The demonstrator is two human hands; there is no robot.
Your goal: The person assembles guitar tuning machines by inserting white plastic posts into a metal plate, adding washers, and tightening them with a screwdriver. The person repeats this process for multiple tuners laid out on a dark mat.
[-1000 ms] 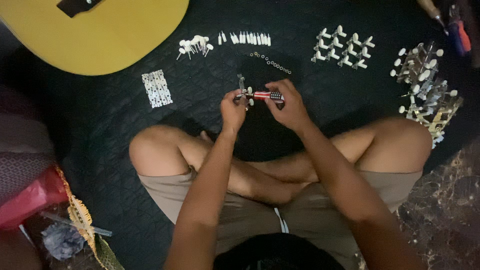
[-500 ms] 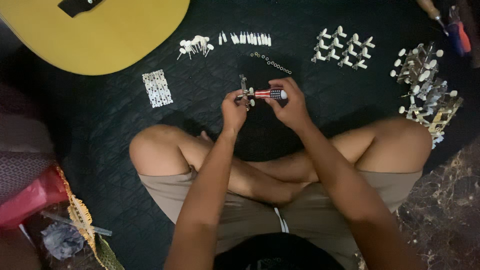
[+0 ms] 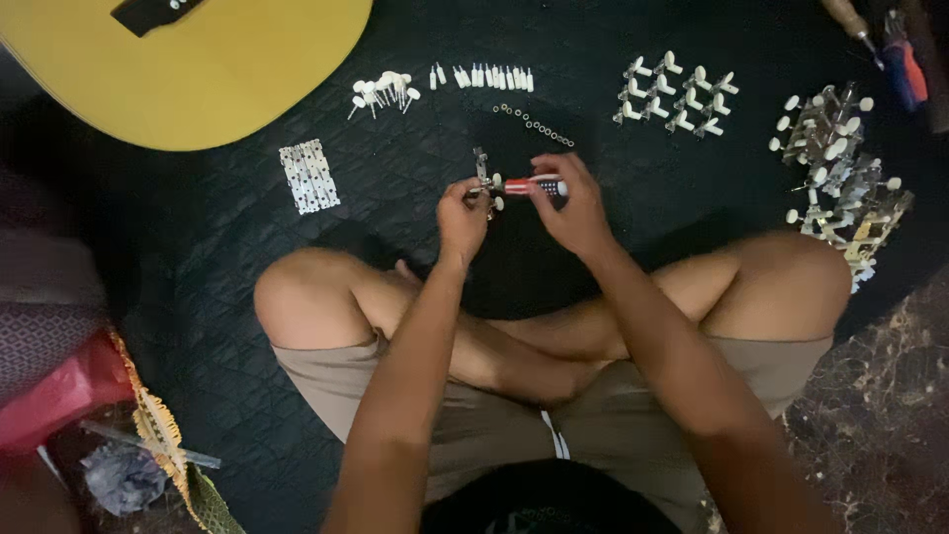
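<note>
Both hands meet at 12 o'clock above the crossed legs: the left hand pinches a tuning machine, the right hand grips a red-handled screwdriver, barely shifted since a second ago, tip staying against it.

A yellow acoustic guitar body lies at the upper left of a dark quilted mat, with rows of small white pegs, a line of tiny metal rings, white-knobbed metal tuning machines and a perforated white card spread nearby.
</note>
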